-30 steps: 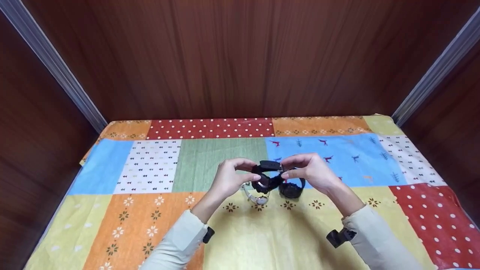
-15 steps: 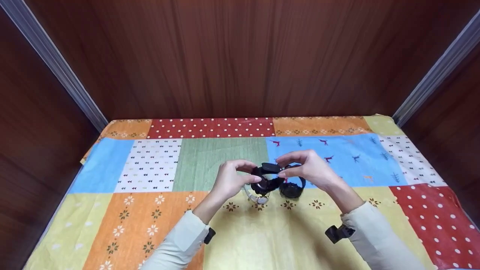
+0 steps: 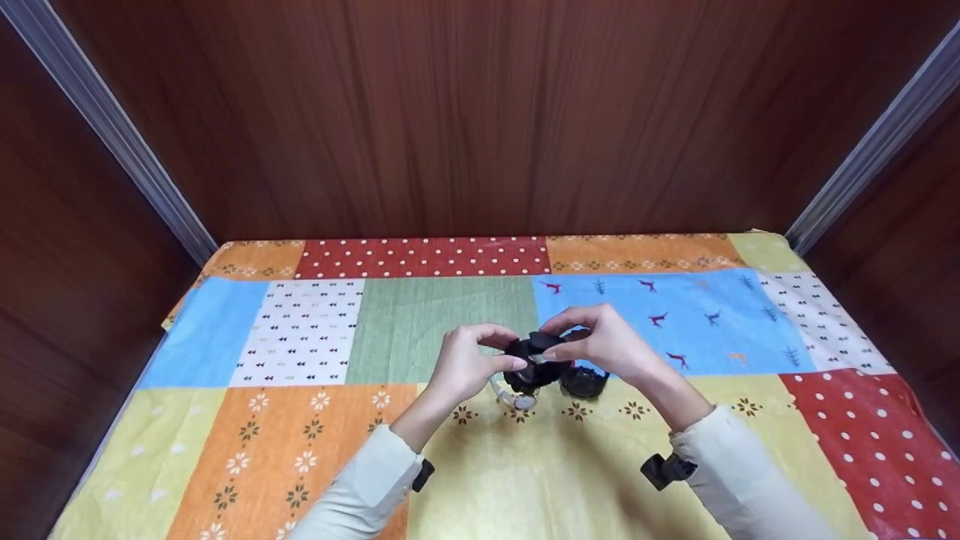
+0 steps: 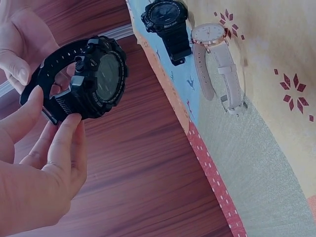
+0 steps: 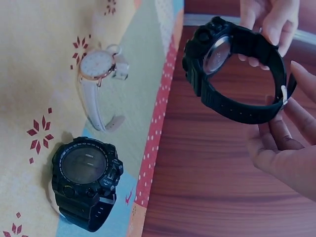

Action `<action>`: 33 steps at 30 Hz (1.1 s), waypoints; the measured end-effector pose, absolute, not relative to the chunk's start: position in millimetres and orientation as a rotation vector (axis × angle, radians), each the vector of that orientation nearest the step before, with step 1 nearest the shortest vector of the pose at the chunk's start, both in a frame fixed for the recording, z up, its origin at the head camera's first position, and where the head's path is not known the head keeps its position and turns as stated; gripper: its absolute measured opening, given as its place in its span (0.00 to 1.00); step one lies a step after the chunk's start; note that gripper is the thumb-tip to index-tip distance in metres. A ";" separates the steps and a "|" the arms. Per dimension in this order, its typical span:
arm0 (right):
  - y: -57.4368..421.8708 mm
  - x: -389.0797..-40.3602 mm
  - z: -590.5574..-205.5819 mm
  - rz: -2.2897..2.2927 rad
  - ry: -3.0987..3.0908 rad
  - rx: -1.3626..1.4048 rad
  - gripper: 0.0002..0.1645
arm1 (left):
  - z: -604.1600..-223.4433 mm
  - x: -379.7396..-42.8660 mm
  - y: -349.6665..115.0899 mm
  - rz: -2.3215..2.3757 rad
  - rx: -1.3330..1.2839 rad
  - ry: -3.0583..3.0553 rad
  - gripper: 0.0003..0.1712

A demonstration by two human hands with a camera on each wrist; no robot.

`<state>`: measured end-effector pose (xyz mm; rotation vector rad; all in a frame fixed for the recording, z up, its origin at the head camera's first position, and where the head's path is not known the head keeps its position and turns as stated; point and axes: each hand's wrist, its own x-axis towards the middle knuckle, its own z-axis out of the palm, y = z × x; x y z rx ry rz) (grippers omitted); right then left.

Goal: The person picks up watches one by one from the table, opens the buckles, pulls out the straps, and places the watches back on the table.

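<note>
Above the cloth, both hands hold a chunky black digital wristwatch (image 4: 106, 81), its face shown in the left wrist view. My left hand (image 3: 466, 365) pinches the strap near the case between thumb and fingers. With its thumb and fingertips, my right hand (image 3: 606, 341) grips the strap by the metal buckle (image 5: 284, 95); the strap (image 5: 242, 112) curves round into a loop. Below lie a second black digital wristwatch (image 5: 84, 165) and a wristwatch with a pale strap and rose-gold rim (image 4: 210, 33). In the head view the hands partly cover the held watch.
A patchwork-patterned cloth (image 3: 480, 480) covers the table. Dark wood panels (image 3: 450, 120) rise behind it and at both sides, with grey metal strips (image 3: 124, 135) at the corners. A black wrist camera (image 3: 667, 471) sits on the right sleeve.
My right hand has moved left, bringing the strap end closer to my left hand, and the loop has narrowed. The left hand has shifted only slightly. Both watches on the cloth stay put.
</note>
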<state>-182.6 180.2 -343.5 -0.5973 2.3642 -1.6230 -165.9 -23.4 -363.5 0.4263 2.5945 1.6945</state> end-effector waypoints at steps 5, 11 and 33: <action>179.4 -182.1 -344.6 -1.611 2.384 -0.605 0.17 | -364.6 -166.2 -22.9 1.698 0.424 2.590 0.15; 177.3 -182.0 -345.4 -1.557 2.445 -0.607 0.17 | -365.5 -166.1 -23.2 1.689 0.449 2.602 0.14; 191.1 -181.5 -337.0 -1.637 2.449 -0.568 0.17 | -368.0 -166.5 -24.9 1.655 0.513 2.634 0.13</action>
